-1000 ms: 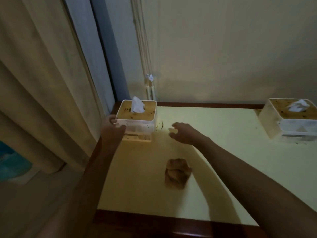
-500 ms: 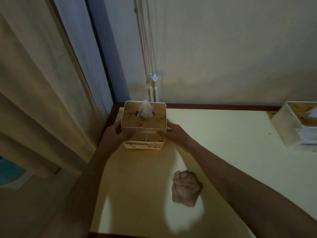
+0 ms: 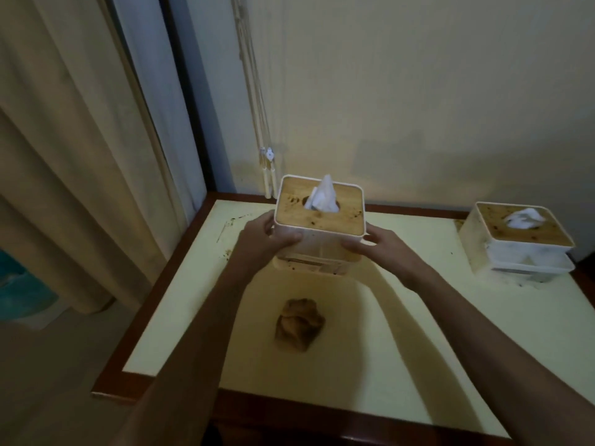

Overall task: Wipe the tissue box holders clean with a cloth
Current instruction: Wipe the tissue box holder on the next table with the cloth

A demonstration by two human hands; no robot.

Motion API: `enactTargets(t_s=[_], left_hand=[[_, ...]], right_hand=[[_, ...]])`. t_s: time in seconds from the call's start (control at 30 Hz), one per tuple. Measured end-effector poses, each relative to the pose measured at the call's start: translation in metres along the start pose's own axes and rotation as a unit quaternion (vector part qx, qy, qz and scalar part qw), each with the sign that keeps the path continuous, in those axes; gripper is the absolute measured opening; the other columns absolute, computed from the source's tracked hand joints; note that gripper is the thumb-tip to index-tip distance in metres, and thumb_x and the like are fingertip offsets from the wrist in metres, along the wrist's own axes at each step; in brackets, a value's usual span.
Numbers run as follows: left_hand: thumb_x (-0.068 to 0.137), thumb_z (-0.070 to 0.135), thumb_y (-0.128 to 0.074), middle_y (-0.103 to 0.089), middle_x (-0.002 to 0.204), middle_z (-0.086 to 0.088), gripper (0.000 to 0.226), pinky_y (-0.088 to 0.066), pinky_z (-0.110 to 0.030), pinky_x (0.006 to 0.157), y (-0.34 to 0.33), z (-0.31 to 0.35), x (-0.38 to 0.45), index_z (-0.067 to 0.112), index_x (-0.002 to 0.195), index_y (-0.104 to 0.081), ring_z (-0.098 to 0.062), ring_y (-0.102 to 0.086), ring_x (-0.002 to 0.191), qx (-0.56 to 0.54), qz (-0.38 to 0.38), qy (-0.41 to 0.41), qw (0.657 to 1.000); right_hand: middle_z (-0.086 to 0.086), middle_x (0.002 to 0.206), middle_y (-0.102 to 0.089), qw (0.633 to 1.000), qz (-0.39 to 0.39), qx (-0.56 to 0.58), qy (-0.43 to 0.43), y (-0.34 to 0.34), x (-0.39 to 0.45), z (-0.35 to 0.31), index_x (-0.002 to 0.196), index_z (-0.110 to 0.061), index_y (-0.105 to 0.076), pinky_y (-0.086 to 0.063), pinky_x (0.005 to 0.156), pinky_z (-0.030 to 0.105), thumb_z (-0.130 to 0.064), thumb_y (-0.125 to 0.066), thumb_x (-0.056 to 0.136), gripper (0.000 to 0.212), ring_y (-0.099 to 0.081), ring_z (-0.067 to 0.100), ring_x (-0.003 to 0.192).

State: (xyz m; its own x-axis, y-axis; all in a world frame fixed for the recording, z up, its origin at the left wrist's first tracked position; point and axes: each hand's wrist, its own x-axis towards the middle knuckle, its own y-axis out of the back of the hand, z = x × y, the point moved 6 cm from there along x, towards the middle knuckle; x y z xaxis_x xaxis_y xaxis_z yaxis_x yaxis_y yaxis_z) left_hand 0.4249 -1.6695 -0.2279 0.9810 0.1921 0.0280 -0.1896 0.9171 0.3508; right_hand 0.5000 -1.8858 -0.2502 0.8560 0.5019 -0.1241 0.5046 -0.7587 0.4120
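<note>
While both hands, the left hand (image 3: 264,241) and right hand (image 3: 375,249), gripped the tissue box holder (image 3: 318,230) at twelve o'clock, the cloth (image 3: 299,329) lay at six o'clock between the forearms, about equally near either.

White tissue box holder (image 3: 317,249) with speckled tan lid (image 3: 318,214), brown cloth (image 3: 299,329), pale yellow table (image 3: 402,333)

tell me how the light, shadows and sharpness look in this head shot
Head view: dim, warm yellowish light; both forearms throw broad soft shadows across the table around the crumpled cloth; wide-angle bending curves the curtain and table edges; the held tissue box holder is fairly sharp, the second holder softer.
</note>
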Motion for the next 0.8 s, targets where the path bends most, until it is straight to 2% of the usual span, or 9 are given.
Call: enactTargets(t_s=[0.13, 0.23, 0.27, 0.37, 0.47, 0.57, 0.63, 0.7, 0.8], left_hand=[[0.078, 0.020, -0.075, -0.067, 0.114, -0.001, 0.052, -0.059, -0.031, 0.078, -0.066, 0.013, -0.032, 0.014, 0.126, -0.056, -0.013, -0.066, 0.098, -0.002, -0.015, 0.003, 1.000], [0.078, 0.024, -0.076, -0.066, 0.104, 0.009, 0.046, -0.055, -0.016, 0.066, -0.106, 0.010, -0.062, 0.017, 0.120, -0.058, 0.001, -0.065, 0.086, 0.005, -0.029, 0.007, 1.000], [0.076, 0.029, -0.077, -0.066, 0.099, 0.012, 0.045, -0.054, -0.015, 0.063, -0.114, 0.007, -0.069, 0.019, 0.116, -0.058, 0.002, -0.065, 0.082, 0.016, -0.027, 0.014, 0.999], [0.065, 0.050, -0.078, -0.068, 0.097, 0.009, 0.057, -0.060, -0.031, 0.071, -0.133, -0.014, -0.092, 0.022, 0.112, -0.061, -0.006, -0.066, 0.084, 0.045, -0.011, 0.055, 0.997], [0.057, 0.049, -0.079, -0.069, 0.099, 0.007, 0.064, -0.059, -0.039, 0.077, -0.142, -0.034, -0.114, 0.022, 0.112, -0.062, -0.008, -0.066, 0.088, 0.007, 0.004, 0.088, 0.996], [0.065, 0.038, -0.080, -0.069, 0.096, 0.008, 0.047, -0.059, -0.038, 0.076, -0.143, -0.045, -0.129, 0.024, 0.107, -0.063, -0.007, -0.065, 0.086, 0.005, 0.020, 0.101, 0.995], [0.067, 0.038, -0.080, -0.068, 0.100, 0.008, 0.046, -0.058, -0.036, 0.077, -0.142, -0.050, -0.133, 0.026, 0.108, -0.061, -0.006, -0.065, 0.089, -0.004, 0.025, 0.105, 0.994], [0.066, 0.044, -0.077, -0.068, 0.106, 0.008, 0.053, -0.058, -0.034, 0.079, -0.140, -0.053, -0.136, 0.027, 0.113, -0.059, -0.007, -0.064, 0.094, 0.001, 0.017, 0.096, 0.995], [0.078, 0.038, -0.075, -0.064, 0.107, 0.015, 0.040, -0.055, -0.028, 0.081, -0.138, -0.055, -0.136, 0.035, 0.112, -0.055, -0.005, -0.061, 0.102, -0.014, -0.022, 0.089, 0.996]], right_hand=[[-0.014, 0.125, -0.060, 0.999, 0.012, 0.003, -0.036, 0.039, -0.062, 0.033, 0.128, -0.037, -0.058, -0.042, 0.088, 0.023, -0.043, -0.068, 0.082, 0.048, -0.055, 0.005, 0.112], [-0.015, 0.119, -0.060, 0.998, 0.008, 0.003, -0.067, 0.049, -0.101, 0.059, 0.125, -0.039, -0.058, -0.040, 0.075, 0.015, -0.043, -0.068, 0.082, 0.045, -0.054, -0.005, 0.100], [-0.014, 0.118, -0.060, 0.997, 0.003, 0.001, -0.077, 0.049, -0.109, 0.067, 0.124, -0.040, -0.058, -0.040, 0.074, 0.015, -0.042, -0.068, 0.082, 0.044, -0.053, -0.006, 0.099], [-0.010, 0.122, -0.062, 0.995, -0.012, 0.006, -0.102, 0.042, -0.132, 0.090, 0.124, -0.036, -0.060, -0.043, 0.079, 0.019, -0.038, -0.068, 0.083, 0.041, -0.056, 0.002, 0.103], [-0.008, 0.128, -0.060, 0.993, -0.028, -0.001, -0.113, 0.034, -0.143, 0.104, 0.128, -0.035, -0.058, -0.042, 0.092, 0.026, -0.040, -0.069, 0.083, 0.047, -0.055, 0.010, 0.113], [-0.009, 0.129, -0.059, 0.992, -0.042, 0.010, -0.121, 0.027, -0.147, 0.108, 0.130, -0.038, -0.055, -0.041, 0.093, 0.025, -0.037, -0.069, 0.083, 0.049, -0.054, 0.009, 0.115], [-0.009, 0.130, -0.059, 0.991, -0.044, 0.016, -0.124, 0.023, -0.148, 0.108, 0.133, -0.038, -0.053, -0.040, 0.096, 0.027, -0.036, -0.069, 0.083, 0.053, -0.053, 0.011, 0.118], [-0.010, 0.132, -0.057, 0.991, -0.047, 0.017, -0.125, 0.018, -0.148, 0.109, 0.135, -0.040, -0.049, -0.039, 0.100, 0.031, -0.042, -0.070, 0.080, 0.059, -0.050, 0.013, 0.123], [-0.012, 0.136, -0.053, 0.991, -0.042, 0.027, -0.128, 0.013, -0.151, 0.111, 0.137, -0.045, -0.043, -0.039, 0.102, 0.032, -0.056, -0.070, 0.071, 0.072, -0.045, 0.013, 0.128]])
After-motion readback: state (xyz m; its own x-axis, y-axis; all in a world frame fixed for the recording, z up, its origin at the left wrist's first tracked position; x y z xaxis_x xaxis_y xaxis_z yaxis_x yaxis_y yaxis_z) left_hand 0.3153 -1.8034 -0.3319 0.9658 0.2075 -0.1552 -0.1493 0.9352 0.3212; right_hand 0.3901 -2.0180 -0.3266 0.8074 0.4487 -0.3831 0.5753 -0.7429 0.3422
